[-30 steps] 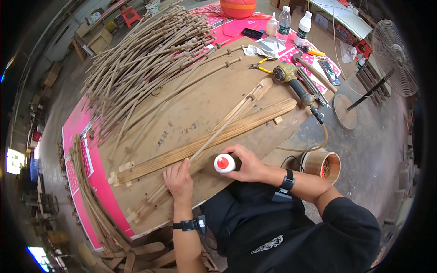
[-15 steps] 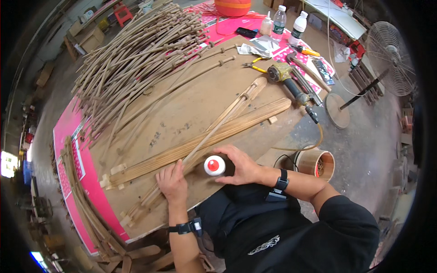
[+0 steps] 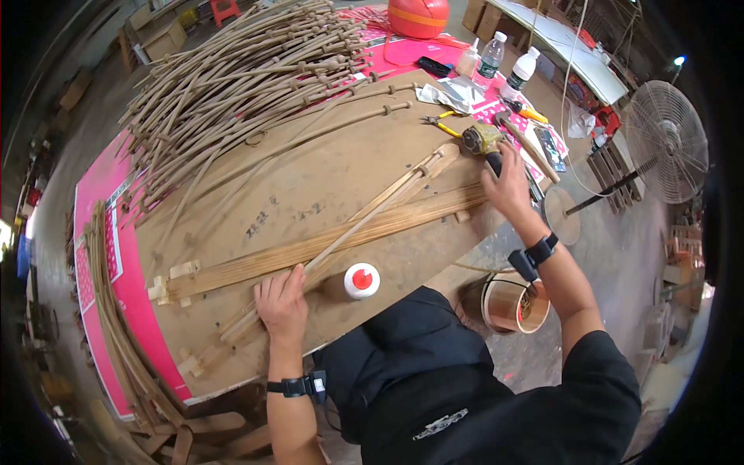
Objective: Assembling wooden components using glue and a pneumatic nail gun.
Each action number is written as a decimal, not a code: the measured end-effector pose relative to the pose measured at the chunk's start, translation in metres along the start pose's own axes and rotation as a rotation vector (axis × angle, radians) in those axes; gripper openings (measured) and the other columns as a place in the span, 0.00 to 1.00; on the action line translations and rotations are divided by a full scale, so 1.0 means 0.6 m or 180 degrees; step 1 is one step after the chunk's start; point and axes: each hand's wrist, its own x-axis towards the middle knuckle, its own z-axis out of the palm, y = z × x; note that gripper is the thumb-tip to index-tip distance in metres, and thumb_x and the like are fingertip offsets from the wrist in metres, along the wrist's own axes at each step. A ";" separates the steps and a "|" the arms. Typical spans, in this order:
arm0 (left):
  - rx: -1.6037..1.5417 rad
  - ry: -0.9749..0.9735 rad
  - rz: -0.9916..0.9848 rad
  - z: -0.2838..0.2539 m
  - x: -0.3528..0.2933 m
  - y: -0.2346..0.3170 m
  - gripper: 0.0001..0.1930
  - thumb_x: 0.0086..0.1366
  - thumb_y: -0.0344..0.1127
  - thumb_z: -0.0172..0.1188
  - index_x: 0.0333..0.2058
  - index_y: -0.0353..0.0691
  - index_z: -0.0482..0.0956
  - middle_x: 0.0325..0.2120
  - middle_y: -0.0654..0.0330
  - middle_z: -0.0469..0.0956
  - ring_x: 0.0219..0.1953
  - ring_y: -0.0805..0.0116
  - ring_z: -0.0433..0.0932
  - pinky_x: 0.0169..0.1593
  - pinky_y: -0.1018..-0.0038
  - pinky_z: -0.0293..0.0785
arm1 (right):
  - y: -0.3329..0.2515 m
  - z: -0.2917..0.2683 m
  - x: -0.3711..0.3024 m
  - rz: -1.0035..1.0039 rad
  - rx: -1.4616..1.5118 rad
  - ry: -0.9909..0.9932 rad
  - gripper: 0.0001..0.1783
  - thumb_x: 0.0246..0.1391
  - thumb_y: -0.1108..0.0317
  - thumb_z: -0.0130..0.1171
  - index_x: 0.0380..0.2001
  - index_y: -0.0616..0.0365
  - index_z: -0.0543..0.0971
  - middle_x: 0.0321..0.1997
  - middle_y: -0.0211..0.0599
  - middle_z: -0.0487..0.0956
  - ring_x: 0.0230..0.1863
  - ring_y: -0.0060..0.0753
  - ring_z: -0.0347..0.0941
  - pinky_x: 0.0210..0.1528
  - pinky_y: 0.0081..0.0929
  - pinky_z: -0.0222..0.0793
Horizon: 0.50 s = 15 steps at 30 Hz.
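My left hand is closed over the lower part of a thin wooden rod, which slants away across the board and reaches a rounded wooden slat. My right hand is at the far right of the board, its fingers around the dark handle of a pneumatic nail gun with a yellow taped head. Most of the handle is hidden under that hand. Between my arms stands a white bottle with a red cap, touched by neither hand. A long wooden plank lies beyond the rod.
A large heap of thin rods covers the far left, with bundled strips along the left edge. Yellow-handled pliers, plastic bottles and a hammer lie at the back right. A round bucket and a standing fan are right of the table.
My right hand has left the white bottle and moved far right onto the nail gun. The bottle stays standing on the board. My left hand remains on the rod.
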 end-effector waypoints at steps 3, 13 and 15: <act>-0.0018 -0.0036 -0.0113 -0.002 0.000 0.003 0.11 0.62 0.33 0.70 0.45 0.44 0.89 0.35 0.61 0.82 0.40 0.57 0.79 0.44 0.60 0.70 | 0.037 0.000 0.044 0.0698 -0.0171 -0.0913 0.38 0.58 0.62 0.66 0.68 0.64 0.65 0.61 0.68 0.77 0.63 0.66 0.75 0.67 0.51 0.70; -0.0026 0.0034 -0.0186 -0.010 -0.004 0.006 0.11 0.62 0.34 0.70 0.44 0.47 0.89 0.36 0.66 0.82 0.40 0.63 0.79 0.44 0.64 0.71 | 0.046 -0.003 0.146 0.1366 0.0023 -0.1847 0.24 0.48 0.65 0.65 0.47 0.67 0.79 0.35 0.53 0.85 0.37 0.52 0.85 0.43 0.43 0.80; -0.0084 0.0096 -0.0151 -0.001 0.007 0.013 0.11 0.62 0.33 0.69 0.44 0.47 0.88 0.36 0.66 0.82 0.40 0.63 0.79 0.44 0.64 0.71 | 0.116 -0.009 0.142 0.0307 -0.0118 -0.0781 0.20 0.50 0.62 0.66 0.43 0.65 0.81 0.27 0.41 0.83 0.26 0.37 0.82 0.30 0.37 0.78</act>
